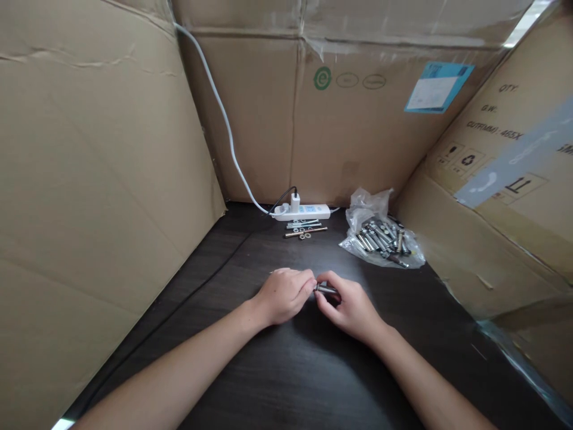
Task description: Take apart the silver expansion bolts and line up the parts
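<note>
Over the middle of the dark table, my two hands meet at a metal expansion bolt (pixel 326 289). My right hand (pixel 351 301) is closed on its sleeve, thumb on the near side and index finger on the far side. Fingers bent and pressed together, my left hand (pixel 286 292) is closed at the bolt's left end and hides that end. Beyond the hands lie several bolt rods (pixel 307 232) and small washers (pixel 305 236). A clear plastic bag (pixel 369 206) to the right holds many more expansion bolts (pixel 380 236).
A white power strip (pixel 316 212) with a white plug adapter (pixel 295 202) lies against the back cardboard wall (pixel 250 119). A black cable (pixel 197 286) crosses the table's left side. Cardboard walls (pixel 89 179) also stand on both sides.
</note>
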`<control>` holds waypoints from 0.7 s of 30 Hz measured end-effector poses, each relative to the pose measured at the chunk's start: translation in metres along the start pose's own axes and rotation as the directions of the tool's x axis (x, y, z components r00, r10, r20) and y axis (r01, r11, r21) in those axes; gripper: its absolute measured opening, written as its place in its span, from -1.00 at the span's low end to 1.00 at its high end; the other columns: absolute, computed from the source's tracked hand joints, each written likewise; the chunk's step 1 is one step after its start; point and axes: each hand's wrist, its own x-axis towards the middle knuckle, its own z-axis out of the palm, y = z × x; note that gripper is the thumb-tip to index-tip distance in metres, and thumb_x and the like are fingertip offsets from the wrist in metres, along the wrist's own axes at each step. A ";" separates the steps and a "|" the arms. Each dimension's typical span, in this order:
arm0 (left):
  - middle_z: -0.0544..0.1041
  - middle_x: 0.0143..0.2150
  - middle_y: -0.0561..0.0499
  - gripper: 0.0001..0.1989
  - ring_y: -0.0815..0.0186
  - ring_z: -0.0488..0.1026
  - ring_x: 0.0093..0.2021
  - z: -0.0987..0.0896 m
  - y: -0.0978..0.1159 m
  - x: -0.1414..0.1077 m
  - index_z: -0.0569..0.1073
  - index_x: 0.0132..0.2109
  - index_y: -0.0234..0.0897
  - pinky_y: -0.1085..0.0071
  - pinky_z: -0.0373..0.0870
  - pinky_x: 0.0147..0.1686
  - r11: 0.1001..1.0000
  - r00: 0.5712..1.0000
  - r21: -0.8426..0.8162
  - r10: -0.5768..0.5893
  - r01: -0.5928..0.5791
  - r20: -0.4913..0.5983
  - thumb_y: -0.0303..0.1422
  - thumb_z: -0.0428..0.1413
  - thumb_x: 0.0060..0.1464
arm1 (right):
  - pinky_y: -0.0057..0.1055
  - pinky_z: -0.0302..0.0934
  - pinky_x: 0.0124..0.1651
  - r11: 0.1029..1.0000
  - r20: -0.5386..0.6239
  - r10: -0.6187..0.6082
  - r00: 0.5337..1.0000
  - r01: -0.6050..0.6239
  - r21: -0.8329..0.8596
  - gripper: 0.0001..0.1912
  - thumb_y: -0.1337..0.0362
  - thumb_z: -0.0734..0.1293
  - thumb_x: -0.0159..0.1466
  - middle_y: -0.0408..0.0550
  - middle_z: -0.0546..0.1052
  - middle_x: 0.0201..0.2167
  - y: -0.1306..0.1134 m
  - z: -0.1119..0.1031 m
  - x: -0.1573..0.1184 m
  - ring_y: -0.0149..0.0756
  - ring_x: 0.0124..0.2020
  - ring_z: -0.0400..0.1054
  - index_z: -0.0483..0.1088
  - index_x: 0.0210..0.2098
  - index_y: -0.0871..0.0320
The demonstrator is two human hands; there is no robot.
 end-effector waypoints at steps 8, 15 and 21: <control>0.41 -0.23 0.02 -0.86 0.30 0.39 -0.26 -0.009 0.004 -0.002 0.22 -0.10 -0.24 0.41 0.27 -0.26 0.994 0.999 -0.105 0.044 -0.042 0.023 -0.33 -0.11 0.22 | -0.55 0.15 -0.46 0.999 -0.063 0.041 0.997 -0.039 0.027 -0.88 0.28 0.26 0.19 -0.18 0.45 -0.52 -0.001 -0.003 0.000 -0.43 -0.54 0.30 0.32 -0.26 0.13; 0.39 -0.22 0.02 -0.86 0.31 0.38 -0.27 -0.005 0.004 -0.001 0.25 -0.12 -0.23 0.41 0.26 -0.26 0.992 0.998 -0.112 0.060 -0.056 0.034 -0.34 -0.16 0.25 | -0.55 0.17 -0.47 0.998 -0.077 0.039 0.996 -0.035 0.049 -0.87 0.28 0.26 0.17 -0.17 0.45 -0.52 0.001 -0.003 0.000 -0.43 -0.55 0.30 0.31 -0.26 0.14; 0.41 -0.26 0.04 -0.84 0.34 0.37 -0.30 -0.005 0.005 0.000 0.29 -0.19 -0.24 0.43 0.24 -0.30 0.992 0.998 -0.124 0.037 -0.031 0.044 -0.34 -0.16 0.25 | -0.56 0.16 -0.49 0.998 -0.059 0.019 0.998 -0.015 0.067 -0.88 0.28 0.24 0.18 -0.17 0.45 -0.52 0.000 -0.003 0.000 -0.44 -0.56 0.30 0.30 -0.26 0.13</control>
